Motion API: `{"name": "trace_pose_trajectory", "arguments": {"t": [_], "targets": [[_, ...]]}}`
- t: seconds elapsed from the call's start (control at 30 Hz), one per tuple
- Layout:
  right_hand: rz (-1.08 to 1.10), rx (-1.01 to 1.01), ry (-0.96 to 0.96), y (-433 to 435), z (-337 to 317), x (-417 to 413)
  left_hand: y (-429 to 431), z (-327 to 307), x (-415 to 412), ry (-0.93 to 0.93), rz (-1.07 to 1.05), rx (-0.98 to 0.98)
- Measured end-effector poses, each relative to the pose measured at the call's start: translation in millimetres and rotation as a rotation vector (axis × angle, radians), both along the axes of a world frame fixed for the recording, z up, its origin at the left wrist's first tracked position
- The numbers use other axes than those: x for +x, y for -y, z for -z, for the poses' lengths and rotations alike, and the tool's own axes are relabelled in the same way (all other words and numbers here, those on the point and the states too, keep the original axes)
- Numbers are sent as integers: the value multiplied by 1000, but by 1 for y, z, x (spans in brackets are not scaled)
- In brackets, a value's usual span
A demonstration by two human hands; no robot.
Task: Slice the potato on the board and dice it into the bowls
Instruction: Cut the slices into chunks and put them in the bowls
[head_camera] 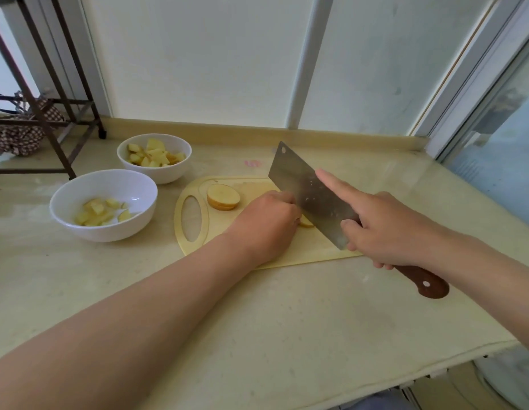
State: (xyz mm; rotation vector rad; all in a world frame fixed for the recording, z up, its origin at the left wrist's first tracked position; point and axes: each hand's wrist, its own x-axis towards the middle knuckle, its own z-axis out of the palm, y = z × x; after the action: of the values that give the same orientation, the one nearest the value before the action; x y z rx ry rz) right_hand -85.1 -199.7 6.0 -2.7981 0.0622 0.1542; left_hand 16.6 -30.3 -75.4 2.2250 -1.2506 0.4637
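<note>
The right hand [384,229] grips the brown wooden handle of the wide steel cleaver [304,184], with its first finger straight along the flat blade. The left hand [269,223] rests on the pale yellow plastic cutting board [310,251], fingers curled down on a small potato piece [306,223] right beside the blade. A stack of round potato slices [223,196] lies further left on the board. 2 white round bowls stand left of the board: the near bowl [103,233] holds few potato cubes [97,213], the far bowl [165,174] more.
</note>
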Motion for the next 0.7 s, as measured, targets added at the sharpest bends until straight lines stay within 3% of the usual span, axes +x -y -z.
{"name": "trace_pose_trajectory", "arguments": {"t": [0.33,0.57,0.7], "targets": [[-36,-3,-7,-24,-5,50,0,2,1,62,-50,16],[104,199,176,-17,13,22,-2,-4,-2,-13,-100,110],[90,178,129,-13,10,12,-3,-4,-1,-40,-116,138]]}}
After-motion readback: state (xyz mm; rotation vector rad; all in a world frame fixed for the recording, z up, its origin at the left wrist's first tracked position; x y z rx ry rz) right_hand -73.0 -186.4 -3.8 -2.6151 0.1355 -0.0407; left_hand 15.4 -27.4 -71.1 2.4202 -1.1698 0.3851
